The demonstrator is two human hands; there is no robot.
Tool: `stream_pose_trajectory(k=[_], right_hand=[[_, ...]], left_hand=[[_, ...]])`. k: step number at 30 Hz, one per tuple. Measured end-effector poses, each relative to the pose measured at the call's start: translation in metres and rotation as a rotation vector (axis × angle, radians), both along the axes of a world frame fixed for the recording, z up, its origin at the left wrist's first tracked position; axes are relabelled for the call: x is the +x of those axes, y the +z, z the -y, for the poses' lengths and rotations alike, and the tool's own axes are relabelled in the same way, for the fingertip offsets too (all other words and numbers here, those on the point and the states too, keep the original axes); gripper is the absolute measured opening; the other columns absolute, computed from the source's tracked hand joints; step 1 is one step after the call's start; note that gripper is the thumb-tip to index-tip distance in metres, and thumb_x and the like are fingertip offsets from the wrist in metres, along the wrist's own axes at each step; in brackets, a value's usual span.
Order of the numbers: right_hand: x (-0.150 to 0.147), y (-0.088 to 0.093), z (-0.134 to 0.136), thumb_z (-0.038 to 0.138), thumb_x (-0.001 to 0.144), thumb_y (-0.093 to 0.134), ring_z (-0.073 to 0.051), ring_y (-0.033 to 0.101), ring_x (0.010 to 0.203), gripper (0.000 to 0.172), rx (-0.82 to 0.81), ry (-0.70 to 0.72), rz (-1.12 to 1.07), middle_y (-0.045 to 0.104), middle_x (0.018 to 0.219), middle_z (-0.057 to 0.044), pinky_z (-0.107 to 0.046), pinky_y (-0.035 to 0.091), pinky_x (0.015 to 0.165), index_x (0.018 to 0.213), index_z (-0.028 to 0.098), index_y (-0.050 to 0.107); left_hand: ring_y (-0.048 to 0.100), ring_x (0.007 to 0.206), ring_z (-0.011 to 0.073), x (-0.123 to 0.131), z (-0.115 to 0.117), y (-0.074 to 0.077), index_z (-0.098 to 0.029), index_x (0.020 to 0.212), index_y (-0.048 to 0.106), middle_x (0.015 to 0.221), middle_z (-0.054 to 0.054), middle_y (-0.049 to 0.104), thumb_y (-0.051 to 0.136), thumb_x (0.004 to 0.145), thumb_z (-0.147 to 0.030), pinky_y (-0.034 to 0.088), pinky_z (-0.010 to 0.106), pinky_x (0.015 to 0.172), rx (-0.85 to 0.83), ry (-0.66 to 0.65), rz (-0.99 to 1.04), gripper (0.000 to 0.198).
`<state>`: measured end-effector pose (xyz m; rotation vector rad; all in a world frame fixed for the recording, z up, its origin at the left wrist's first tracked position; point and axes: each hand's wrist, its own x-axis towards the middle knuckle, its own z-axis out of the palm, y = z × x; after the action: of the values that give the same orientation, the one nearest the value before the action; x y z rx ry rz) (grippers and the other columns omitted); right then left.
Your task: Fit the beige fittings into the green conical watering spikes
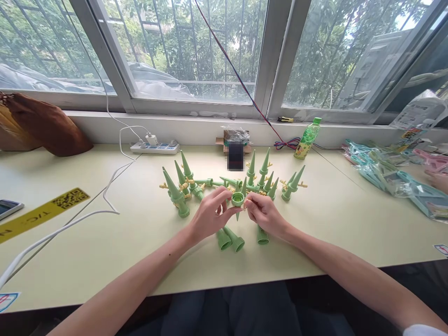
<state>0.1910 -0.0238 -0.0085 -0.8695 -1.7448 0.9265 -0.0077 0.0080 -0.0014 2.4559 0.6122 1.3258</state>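
Observation:
My left hand (212, 212) is closed around a green plastic watering spike (238, 199), its round open end facing me and its tip pointing down. Pressed against that spike's right side are the pinched fingertips of my right hand (264, 214). A speck of pale yellow shows there, but the fingers hide most of it. Beyond my hands, several green spikes with yellow side valves stand upright, such as the one at the left (175, 193) and another at the right (293, 184). Others lie on their sides. Loose hollow green pieces (235, 240) rest below my wrists.
A power strip (156, 148) with a white cable (105, 212) lies at the left. Behind the spikes are a small cardboard box (220, 141) and a dark blurred rectangle (235, 156). A drink bottle (308, 139) and bagged pastel items (385, 175) are on the right, near another person's hand (439, 181).

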Motion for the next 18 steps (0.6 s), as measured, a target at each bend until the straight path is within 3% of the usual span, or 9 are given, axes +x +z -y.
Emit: stream_pose_trajectory(k=[6, 12, 18], right_hand=[[0.0004, -0.0024, 0.0001, 0.039, 0.101, 0.044, -0.009, 0.033, 0.044, 0.032, -0.032, 0.027, -0.018, 0.042, 0.049, 0.006, -0.024, 0.030, 0.045, 0.076, 0.019, 0.048], [0.0002, -0.0021, 0.0000, 0.039, 0.101, 0.044, -0.009, 0.032, 0.043, 0.032, -0.032, 0.030, -0.011, 0.041, 0.049, 0.006, -0.024, 0.028, 0.045, 0.075, 0.020, 0.046], [-0.0011, 0.0002, 0.0026, 0.039, 0.101, 0.043, -0.009, 0.032, 0.044, 0.033, -0.012, -0.005, -0.017, 0.042, 0.049, 0.006, -0.024, 0.029, 0.046, 0.075, 0.020, 0.045]], left_hand=[[0.049, 0.055, 0.0040, -0.0025, -0.0033, 0.0002, -0.018, 0.101, 0.053, 0.089, 0.002, 0.053, 0.062, 0.091, -0.017, 0.041, 0.017, 0.047, 0.145, -0.028, -0.054, 0.014], [0.040, 0.055, 0.0057, -0.0066, -0.0043, 0.0013, -0.018, 0.098, 0.051, 0.086, 0.003, 0.052, 0.053, 0.092, -0.010, 0.031, 0.020, 0.046, 0.398, 0.065, -0.167, 0.010], [0.039, 0.054, 0.0063, -0.0028, -0.0029, -0.0027, -0.018, 0.095, 0.051, 0.077, -0.001, 0.050, 0.053, 0.091, -0.011, 0.030, 0.019, 0.046, 0.350, 0.106, -0.112, 0.009]])
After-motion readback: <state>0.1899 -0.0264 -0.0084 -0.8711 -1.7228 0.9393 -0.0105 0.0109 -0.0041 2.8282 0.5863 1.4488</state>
